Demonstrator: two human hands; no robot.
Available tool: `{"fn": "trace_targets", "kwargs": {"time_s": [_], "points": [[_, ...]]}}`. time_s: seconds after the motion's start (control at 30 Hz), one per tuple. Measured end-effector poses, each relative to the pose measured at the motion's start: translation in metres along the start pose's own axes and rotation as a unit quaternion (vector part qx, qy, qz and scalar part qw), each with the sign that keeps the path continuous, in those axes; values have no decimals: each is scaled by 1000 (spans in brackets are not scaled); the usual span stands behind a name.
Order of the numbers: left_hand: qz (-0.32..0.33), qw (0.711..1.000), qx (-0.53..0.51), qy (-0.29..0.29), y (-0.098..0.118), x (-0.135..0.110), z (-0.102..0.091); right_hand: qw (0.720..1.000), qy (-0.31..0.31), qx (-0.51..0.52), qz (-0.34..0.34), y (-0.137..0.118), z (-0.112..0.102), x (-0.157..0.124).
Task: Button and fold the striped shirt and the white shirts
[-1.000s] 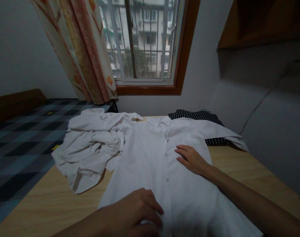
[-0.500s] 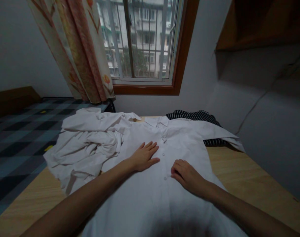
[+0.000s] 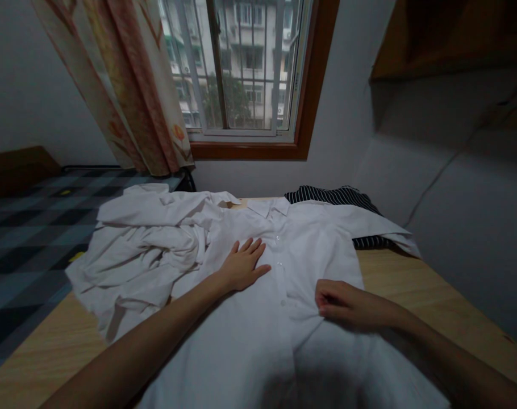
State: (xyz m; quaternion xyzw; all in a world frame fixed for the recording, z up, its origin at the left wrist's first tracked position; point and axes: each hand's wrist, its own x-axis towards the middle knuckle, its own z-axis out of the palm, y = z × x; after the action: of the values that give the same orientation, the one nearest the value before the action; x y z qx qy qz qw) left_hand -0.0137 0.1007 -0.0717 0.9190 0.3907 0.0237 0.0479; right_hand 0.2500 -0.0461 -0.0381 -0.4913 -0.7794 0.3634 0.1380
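A white button-up shirt [image 3: 245, 335] lies front up, its collar away from me and its buttons running down the middle. My left hand [image 3: 242, 266] rests flat on the chest, fingers spread, just left of the buttons. To the right of the button line, my right hand [image 3: 347, 304] is closed on the shirt's front, pinching the cloth. Creases run from its fingers toward the buttons. One sleeve stretches out to the right.
Crumpled white cloth [image 3: 143, 255] is heaped on the left of the wooden table [image 3: 412, 289]. A black striped garment [image 3: 335, 195] lies partly under the right sleeve. A bed with checked bedding [image 3: 24, 238] stands left; a curtain [image 3: 122, 85] hangs beside the window [image 3: 241, 68].
My right hand has moved right, away from the buttons, and the cloth by it is now pulled into creases. The collar front looks flatter. My left hand stays spread on the shirt.
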Motion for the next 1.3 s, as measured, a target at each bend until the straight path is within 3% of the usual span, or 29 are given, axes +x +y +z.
{"fn": "trace_targets", "kwargs": {"time_s": [0.17, 0.3, 0.37, 0.5, 0.73, 1.0, 1.1, 1.3], "points": [[-8, 999, 19, 36, 17, 2, -18, 995, 36, -85, 31, -6, -2, 15], [35, 998, -26, 54, 38, 8, -24, 977, 166, -133, 25, -21, 0, 49], [28, 995, -73, 64, 45, 13, -19, 972, 190, -137, 30, -26, 6, 67], [-29, 984, -166, 61, 43, 21, -5, 972, 197, -114, 61, -23, 23, 89], [-73, 932, -350, 58, 28, 22, -3, 958, 224, -139, 110, -14, 28, 82], [-64, 809, -583, -34, 5, 21, -3, 937, 214, -226, 161, -20, 27, 91], [-67, 805, -588, -39, 3, 21, -5, 923, 193, -281, 178, -28, 28, 97], [-100, 822, -561, 8, 16, 20, -9, 902, 184, -348, 176, -37, 32, 106]]}}
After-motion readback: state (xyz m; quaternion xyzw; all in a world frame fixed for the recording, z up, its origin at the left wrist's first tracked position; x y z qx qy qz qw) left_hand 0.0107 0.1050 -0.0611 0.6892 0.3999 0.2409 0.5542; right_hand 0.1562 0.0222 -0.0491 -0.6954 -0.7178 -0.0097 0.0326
